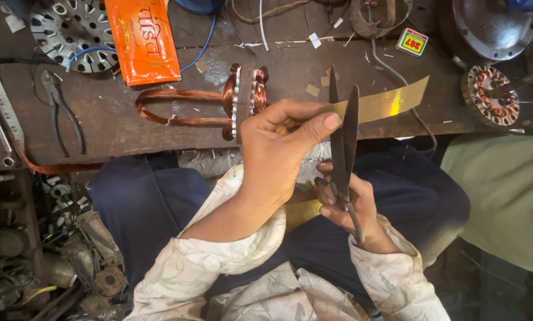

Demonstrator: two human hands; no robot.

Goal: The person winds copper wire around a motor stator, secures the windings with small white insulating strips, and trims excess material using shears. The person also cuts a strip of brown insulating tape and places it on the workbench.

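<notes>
Scissors (344,142) gripped in right hand (350,208), blades parted around a yellow insulation strip (385,102) pinched taut by left hand (278,148); steadiest cut likely close beside that thumb.

Glossy yellow film strip (391,100), dark matt steel scissors (342,137), rough wooden bench (118,119)

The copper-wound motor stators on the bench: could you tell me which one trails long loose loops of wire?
The copper-wound stator standing on edge just beyond the left hand; its loops stretch left. The round stator lying flat at far right has none.
</notes>
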